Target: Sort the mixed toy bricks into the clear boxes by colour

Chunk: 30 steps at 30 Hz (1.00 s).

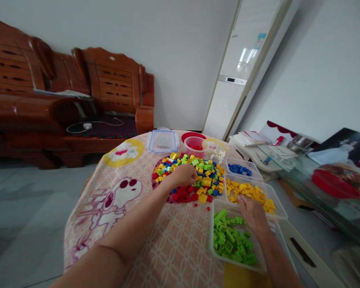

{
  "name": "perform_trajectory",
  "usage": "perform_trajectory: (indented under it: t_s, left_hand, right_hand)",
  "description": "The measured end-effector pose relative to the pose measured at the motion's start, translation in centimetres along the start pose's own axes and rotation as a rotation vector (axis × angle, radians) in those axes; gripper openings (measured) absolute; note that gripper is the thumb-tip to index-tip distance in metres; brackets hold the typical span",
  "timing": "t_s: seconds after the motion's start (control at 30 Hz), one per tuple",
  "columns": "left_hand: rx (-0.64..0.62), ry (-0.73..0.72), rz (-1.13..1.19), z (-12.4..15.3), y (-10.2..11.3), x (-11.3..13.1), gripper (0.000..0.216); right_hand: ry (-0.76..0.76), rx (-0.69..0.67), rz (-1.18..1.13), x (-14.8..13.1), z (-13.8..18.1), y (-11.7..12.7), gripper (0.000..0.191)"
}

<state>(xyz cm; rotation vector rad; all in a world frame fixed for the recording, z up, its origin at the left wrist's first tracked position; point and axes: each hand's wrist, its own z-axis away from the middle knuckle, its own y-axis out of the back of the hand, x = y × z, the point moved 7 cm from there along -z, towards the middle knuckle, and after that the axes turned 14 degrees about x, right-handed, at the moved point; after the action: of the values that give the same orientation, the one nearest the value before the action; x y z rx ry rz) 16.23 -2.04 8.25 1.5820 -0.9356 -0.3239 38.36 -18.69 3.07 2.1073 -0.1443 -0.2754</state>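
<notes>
Head view: the mixed brick pile [206, 173] spreads around the left hand [184, 175]; from that hand, the clear box [279, 202] of yellow bricks [253, 191] lies toward half past three. The right hand [253, 213] is nearer, fingertips at their eight o'clock side. Left fingers look curled together; whether either hand grips a brick, I cannot tell.

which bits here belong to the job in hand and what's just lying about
In the job: mixed brick pile; yellow bricks; green bricks; blue bricks; clear tubs.

Apparently just lying about: stacked papers; white cable; red dish.
</notes>
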Motion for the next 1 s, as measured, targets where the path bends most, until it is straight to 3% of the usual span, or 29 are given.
perform_trajectory:
  t_s: [0.23,0.6,0.8,1.0]
  left_hand:
    - [-0.108,-0.012,-0.229,0.6,-1.5,1.0,0.032]
    - [-0.102,-0.046,-0.207,0.5,-3.2,0.7,0.049]
    - [-0.092,-0.063,-0.185,0.5,-3.2,0.7,0.048]
    - [-0.118,-0.089,-0.186,0.9,-2.6,0.9,0.031]
  right_hand:
    - [-0.017,-0.006,-0.003,-0.1,0.0,0.2,0.038]
    - [-0.024,-0.01,-0.013,0.0,0.0,0.2,0.039]
    - [-0.012,0.006,-0.014,0.0,0.0,0.1,0.04]
    - [-0.023,-0.024,-0.014,0.1,0.0,0.0,0.04]
